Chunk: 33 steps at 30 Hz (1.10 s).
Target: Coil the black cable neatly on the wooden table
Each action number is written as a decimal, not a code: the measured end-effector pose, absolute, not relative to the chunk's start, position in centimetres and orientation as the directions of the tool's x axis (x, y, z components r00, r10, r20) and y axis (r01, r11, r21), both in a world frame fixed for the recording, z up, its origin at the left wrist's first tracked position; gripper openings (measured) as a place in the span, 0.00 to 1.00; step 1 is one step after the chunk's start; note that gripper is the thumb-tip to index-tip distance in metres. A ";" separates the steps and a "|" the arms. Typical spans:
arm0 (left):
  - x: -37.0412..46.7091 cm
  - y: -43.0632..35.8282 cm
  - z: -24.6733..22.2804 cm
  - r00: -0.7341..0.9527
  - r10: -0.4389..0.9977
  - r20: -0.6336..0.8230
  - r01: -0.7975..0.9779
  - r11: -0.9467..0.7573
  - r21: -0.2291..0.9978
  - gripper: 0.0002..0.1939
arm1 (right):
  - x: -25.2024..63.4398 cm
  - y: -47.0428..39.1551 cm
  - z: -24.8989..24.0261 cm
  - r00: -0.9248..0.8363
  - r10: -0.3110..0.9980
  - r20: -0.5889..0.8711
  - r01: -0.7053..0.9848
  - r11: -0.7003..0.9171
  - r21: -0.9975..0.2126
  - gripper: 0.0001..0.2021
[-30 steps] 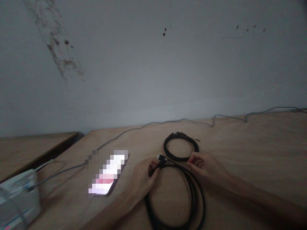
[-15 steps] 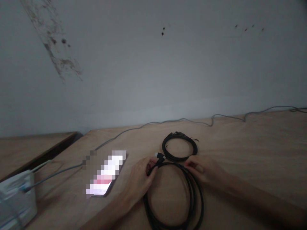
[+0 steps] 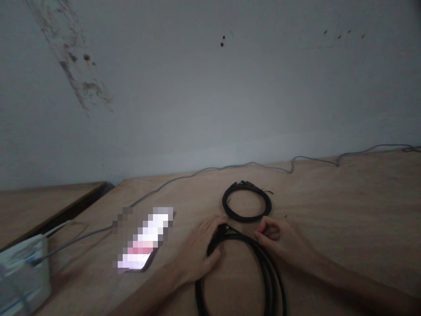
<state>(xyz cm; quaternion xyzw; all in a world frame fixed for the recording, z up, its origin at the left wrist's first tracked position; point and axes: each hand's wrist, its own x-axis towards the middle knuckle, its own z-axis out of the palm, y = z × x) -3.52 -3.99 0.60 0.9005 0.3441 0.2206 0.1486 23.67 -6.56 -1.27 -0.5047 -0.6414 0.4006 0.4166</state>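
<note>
A large loose coil of black cable (image 3: 270, 281) lies on the wooden table, its near part cut off by the bottom edge. My left hand (image 3: 205, 250) wraps its fingers and thumb round the coil's upper left. A connector end (image 3: 226, 227) with a light tip peeks out by those fingertips, the rest of it covered. At the coil's upper right, my right hand (image 3: 278, 237) is closed in a pinch against or just beside the strands. A tiny dark tip (image 3: 285, 216) shows above its knuckles; what the fingers pinch is hidden. Just beyond sits a smaller, tied black cable coil (image 3: 245, 218).
A phone (image 3: 149, 248) with a lit, pixelated screen lies left of my left hand. At the far left stands a white box-like device (image 3: 41, 281) with cables plugged in. A thin grey cord (image 3: 177, 178) runs along the table's back near the wall (image 3: 210, 109).
My left hand has moved its fingers forward over the connectors, which stood exposed before. The right hand has shifted slightly right and toward me, and the large coil has spread a little rightward.
</note>
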 end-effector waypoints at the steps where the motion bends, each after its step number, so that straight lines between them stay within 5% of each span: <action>1: -3.5 -4.0 0.6 0.670 0.683 0.291 0.549 -0.720 0.424 0.29 | 23.6 -6.5 -1.4 -0.133 0.983 0.127 0.299 0.162 -0.940 0.10; 10: -2.6 -4.7 1.4 0.556 0.784 0.276 0.703 -0.621 0.347 0.21 | 24.1 -5.9 -1.9 -0.123 0.988 0.090 0.182 0.112 -0.977 0.11; 23: -2.0 -4.8 0.9 0.490 0.822 0.291 0.726 -0.569 0.385 0.20 | 23.9 -6.2 -1.6 -0.166 0.972 0.169 0.276 0.210 -0.938 0.10; 33: -2.3 -4.6 0.3 0.487 0.818 0.306 0.722 -0.574 0.387 0.21 | 23.1 -7.9 -0.4 -0.311 0.890 0.333 0.688 0.453 -0.567 0.15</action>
